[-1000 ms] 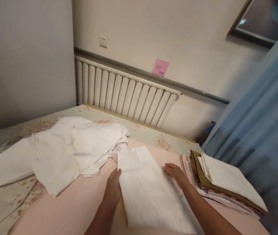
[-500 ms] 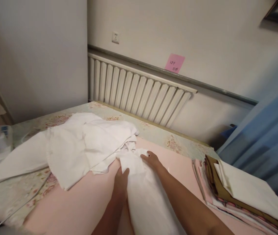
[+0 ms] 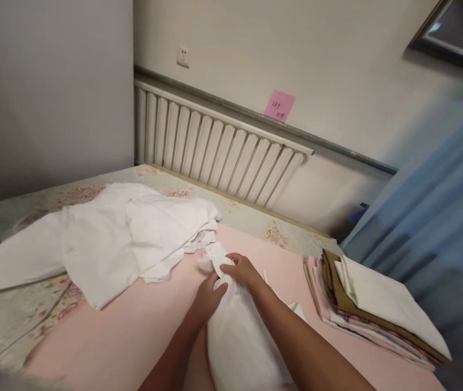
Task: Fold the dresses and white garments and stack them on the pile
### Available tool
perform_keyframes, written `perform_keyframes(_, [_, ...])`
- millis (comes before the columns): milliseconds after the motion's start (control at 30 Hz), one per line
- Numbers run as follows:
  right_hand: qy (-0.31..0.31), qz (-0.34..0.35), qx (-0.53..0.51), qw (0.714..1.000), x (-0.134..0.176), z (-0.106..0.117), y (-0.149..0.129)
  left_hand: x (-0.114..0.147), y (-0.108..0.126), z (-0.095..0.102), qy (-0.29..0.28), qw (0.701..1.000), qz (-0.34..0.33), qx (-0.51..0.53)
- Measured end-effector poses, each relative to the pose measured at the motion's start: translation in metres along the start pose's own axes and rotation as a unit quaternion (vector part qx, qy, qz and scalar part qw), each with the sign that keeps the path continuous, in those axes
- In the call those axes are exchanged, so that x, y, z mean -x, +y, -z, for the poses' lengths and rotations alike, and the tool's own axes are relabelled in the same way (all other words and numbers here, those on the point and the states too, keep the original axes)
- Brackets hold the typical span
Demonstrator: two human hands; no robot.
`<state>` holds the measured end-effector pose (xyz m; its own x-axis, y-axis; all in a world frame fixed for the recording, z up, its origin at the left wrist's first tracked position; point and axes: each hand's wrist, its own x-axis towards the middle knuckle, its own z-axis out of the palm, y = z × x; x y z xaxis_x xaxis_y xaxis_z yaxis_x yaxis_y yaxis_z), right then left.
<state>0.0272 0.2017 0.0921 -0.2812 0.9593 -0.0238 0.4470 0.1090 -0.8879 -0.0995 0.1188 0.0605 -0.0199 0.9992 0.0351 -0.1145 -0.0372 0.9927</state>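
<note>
A long white cloth garment (image 3: 242, 336) stretches from the near edge up to my hands, its far end bunched and folded. My left hand (image 3: 211, 296) grips the left side of this end between thumb and fingers. Close beside it, my right hand (image 3: 240, 269) pinches the right side of the same end. Which part of the garment I hold, I cannot tell. Beyond and to the left lies a larger white cloth (image 3: 129, 233), spread loosely with creases, and neither hand touches it.
A pink sheet (image 3: 133, 331) covers part of the floral tablecloth (image 3: 276, 233). Folded fabrics in a stack (image 3: 390, 304) lie on the right, near a blue curtain (image 3: 427, 217). Behind stands a radiator (image 3: 211, 144). A white cord (image 3: 31, 331) runs along the left.
My hands have come closer together, and the garment's far end has gone from spread flat to bunched and folded between them. The camera has turned slightly right.
</note>
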Motion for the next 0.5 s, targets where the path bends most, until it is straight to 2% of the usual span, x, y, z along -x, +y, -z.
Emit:
perform_keyframes(100, [0.077, 0.003, -0.005, 0.997, 0.012, 0.015, -0.002, 0.008, 0.009, -0.004, -0.079, 0.993, -0.002, 0.091])
perform_keyframes(167, [0.127, 0.011, -0.012, 0.992, 0.024, 0.026, -0.005, 0.01, 0.011, -0.005, -0.098, 0.984, 0.006, 0.146])
perform_keyframes(267, [0.164, 0.037, -0.04, 0.985, 0.051, 0.045, -0.013, 0.006, 0.005, -0.002, -0.075, 0.981, 0.04, 0.176])
perform_keyframes(333, [0.16, 0.075, -0.097, 0.979, 0.079, 0.058, -0.019, 0.003, -0.002, 0.0, -0.052, 0.983, 0.059, 0.169])
perform_keyframes(400, [0.16, 0.083, -0.131, 0.975, 0.114, 0.07, -0.02, 0.0, -0.007, 0.001, -0.036, 0.985, 0.07, 0.157])
perform_keyframes(500, [0.21, 0.03, -0.044, 0.976, 0.174, 0.079, -0.006, -0.001, -0.01, 0.0, -0.027, 0.986, 0.085, 0.142])
